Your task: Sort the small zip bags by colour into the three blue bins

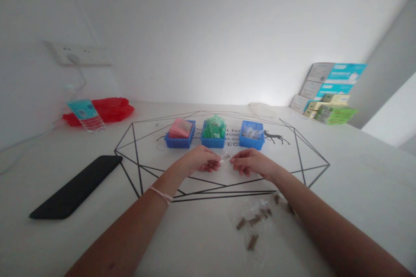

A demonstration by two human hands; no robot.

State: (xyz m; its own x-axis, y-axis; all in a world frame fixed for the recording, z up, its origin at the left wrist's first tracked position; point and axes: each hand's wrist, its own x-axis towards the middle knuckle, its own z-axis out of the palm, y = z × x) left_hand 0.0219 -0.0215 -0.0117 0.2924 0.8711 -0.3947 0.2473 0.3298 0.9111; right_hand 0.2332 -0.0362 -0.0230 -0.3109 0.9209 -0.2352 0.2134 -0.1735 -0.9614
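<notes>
My left hand (205, 159) is closed in a pinch on the left end of a small clear plastic bag (225, 158) with thin metallic pieces in it. At the bag's right edge, my right hand (251, 162) has its thumb and fingertips pinched together, seemingly on the film. Just beyond my hands stand three blue bins: the left bin (178, 143) holds pink packets (180, 128), the middle bin (212, 143) green packets (215, 127), the right bin (251, 143) clear bags (252, 132). Near my right forearm lie several clear bags with brownish, screw-like pieces (255, 220).
A black flat slab (78, 188) lies at left. Behind it are a water bottle (85, 112) and a red plastic bag (113, 109) by the wall. Stacked boxes (338, 80) and a green pack (336, 114) stand at the back right. Black lines mark the white tabletop (201, 233).
</notes>
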